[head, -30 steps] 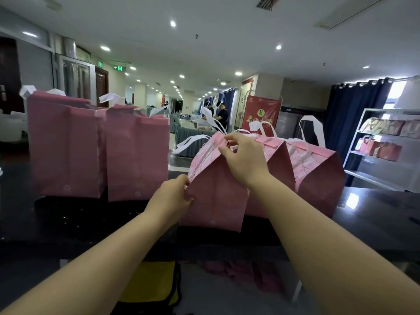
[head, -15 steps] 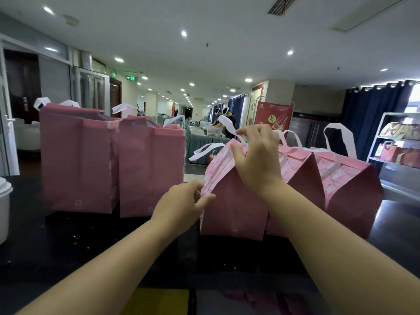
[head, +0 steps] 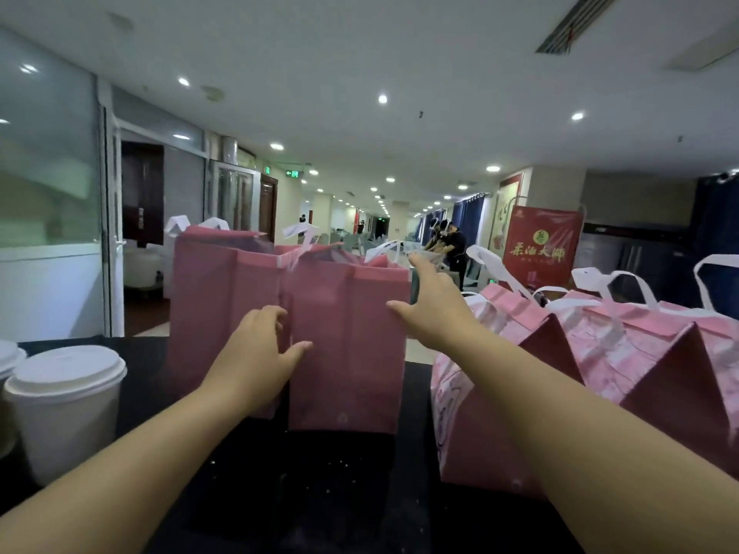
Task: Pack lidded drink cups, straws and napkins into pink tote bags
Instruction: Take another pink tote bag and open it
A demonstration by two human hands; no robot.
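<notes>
Only the head view to go on here. Dead centre of the frame stood a pink tote bag [head: 348, 353], upright on the black bench [head: 320, 493], with a second upright bag [head: 216, 305] tucked just beside it on the left. The left hand [head: 256, 365] was at the centre bag's left edge, fingers loosely spread and thumb stuck out across the front, holding nothing. The right hand [head: 436, 313] was at its right edge, fingers straight and wide, one reaching up near the rim. Couldn't tell if either was actually pressing the fabric or just shy of it. A white lidded cup [head: 64, 405] sat at the lower left of the frame, and a row of closed-up bags [head: 600, 353] with white handles [head: 636, 289] filled the right side. My guess is the bag's light, soft stuff that only keeps its shape thanks to the folds, so it'd buckle if squeezed mid-panel. Best bet is taking it by both side edges near the rim, or by its handles, and keeping it upright. Couldn't see inside it.
</notes>
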